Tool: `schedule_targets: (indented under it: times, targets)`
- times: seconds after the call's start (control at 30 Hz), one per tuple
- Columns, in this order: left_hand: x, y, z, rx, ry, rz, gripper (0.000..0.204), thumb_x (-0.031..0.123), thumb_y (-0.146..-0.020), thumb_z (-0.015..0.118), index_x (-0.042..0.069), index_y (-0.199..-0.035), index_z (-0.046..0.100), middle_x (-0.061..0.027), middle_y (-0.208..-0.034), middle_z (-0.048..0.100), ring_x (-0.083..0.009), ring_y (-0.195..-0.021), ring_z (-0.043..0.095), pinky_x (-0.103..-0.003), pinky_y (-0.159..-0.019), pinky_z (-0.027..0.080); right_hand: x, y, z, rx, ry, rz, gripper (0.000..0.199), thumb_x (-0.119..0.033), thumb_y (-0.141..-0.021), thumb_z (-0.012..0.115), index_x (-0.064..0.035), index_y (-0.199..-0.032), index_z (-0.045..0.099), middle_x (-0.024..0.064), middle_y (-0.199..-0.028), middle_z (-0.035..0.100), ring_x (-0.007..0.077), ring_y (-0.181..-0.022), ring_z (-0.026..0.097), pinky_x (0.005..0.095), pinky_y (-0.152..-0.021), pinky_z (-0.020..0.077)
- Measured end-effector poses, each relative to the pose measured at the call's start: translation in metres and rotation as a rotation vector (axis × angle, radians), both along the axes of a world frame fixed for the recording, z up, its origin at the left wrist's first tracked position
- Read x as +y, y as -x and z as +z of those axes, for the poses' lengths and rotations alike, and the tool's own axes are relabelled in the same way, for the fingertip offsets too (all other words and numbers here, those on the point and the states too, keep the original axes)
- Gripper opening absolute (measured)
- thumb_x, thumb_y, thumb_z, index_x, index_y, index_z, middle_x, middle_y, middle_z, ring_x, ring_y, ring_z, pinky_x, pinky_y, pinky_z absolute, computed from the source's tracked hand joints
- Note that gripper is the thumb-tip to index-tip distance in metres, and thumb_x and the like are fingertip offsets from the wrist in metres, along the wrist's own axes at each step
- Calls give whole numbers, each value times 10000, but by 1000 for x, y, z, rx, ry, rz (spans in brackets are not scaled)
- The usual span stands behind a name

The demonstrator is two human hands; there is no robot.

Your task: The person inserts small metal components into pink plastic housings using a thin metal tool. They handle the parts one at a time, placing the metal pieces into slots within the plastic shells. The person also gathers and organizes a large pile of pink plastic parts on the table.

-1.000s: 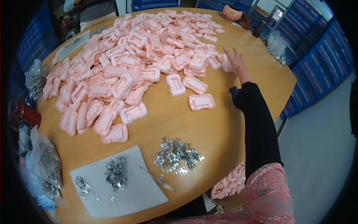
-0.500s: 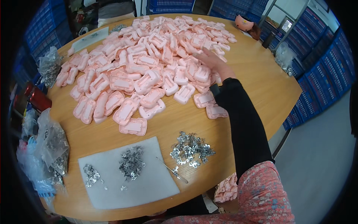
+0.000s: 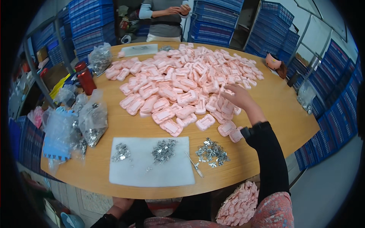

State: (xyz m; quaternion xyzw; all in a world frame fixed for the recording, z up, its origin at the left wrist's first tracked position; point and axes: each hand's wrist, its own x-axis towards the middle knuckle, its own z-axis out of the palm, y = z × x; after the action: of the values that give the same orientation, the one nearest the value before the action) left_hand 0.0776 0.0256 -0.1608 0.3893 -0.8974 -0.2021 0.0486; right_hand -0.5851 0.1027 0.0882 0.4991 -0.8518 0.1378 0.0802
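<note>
Pink plastic shells (image 3: 186,81), rounded with a recessed rectangle, lie heaped across the table. My right hand (image 3: 241,97) reaches over the right side of the heap. Its fingers are stretched out and apart, touching or just above the shells, and no shell shows in its grasp. Below the table's near edge, my left hand (image 3: 121,204) is partly in view with its fingers hidden. On a white foam sheet (image 3: 148,178) lie two piles of small metal pieces (image 3: 163,151). A thin tweezer-like tool (image 3: 194,165) rests by its right edge, beside another pile of shiny metal clips (image 3: 213,152).
Plastic bags of metal parts (image 3: 93,119) and a red flask (image 3: 85,79) stand at the left. A bag of pink shells (image 3: 239,205) sits below the table near my right arm. Across the table, a person (image 3: 165,19) stands among stacked blue crates (image 3: 213,22).
The view has tilted up and shifted, bringing in the person opposite and my left hand. My right hand has come nearer along the heap's right side, its fingers now bent downward.
</note>
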Motion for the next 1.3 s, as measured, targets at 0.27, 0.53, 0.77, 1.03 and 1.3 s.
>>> schedule_targets:
  times: [0.27, 0.53, 0.77, 1.03, 1.3]
  targets:
    - [18, -12, 0, -5, 54, 26, 529, 425, -847, 726, 146, -1289, 645, -180, -1343, 597, -411, -1301, 490, -570, -1095, 338, 138, -45, -31, -417, -44, -27, 1008, -596, -820, 748, 5, -1534, 369, 278, -1571, 367, 391, -1474, 342, 414, -1201, 306]
    - [14, -19, -1, -39, 126, 4, 584, 424, -863, 715, 65, -1313, 616, -257, -1346, 557, -474, -1282, 463, -563, -1083, 366, 142, -104, -98, -297, -242, -444, 1187, -810, -761, 619, -166, -1636, 141, 232, -1674, 131, 441, -1546, 92, 712, -1176, 93]
    - [12, -41, -8, 75, 84, 47, 616, 441, -822, 729, 125, -1334, 595, -225, -1399, 517, -450, -1311, 439, -588, -1097, 325, 60, -89, -104, -308, -267, -424, 1169, -810, -792, 566, -162, -1640, 89, 173, -1697, 94, 425, -1553, 64, 714, -1178, 64]
    - [10, -46, 8, 108, 23, 94, 629, 510, -793, 730, 165, -1314, 649, -198, -1466, 470, -445, -1378, 354, -592, -1104, 304, 1, -90, -62, -294, -346, -281, 979, -784, -752, 622, -113, -1460, 534, 211, -1534, 463, 432, -1421, 411, 497, -1173, 344]
    - [14, -55, 21, 63, -12, 113, 615, 525, -792, 733, 193, -1305, 656, -210, -1483, 381, -485, -1388, 291, -635, -1084, 315, 63, -68, -29, -149, -232, -237, 639, -575, -834, 693, -44, -1187, 727, 219, -1173, 712, 363, -1132, 666, 430, -988, 507]
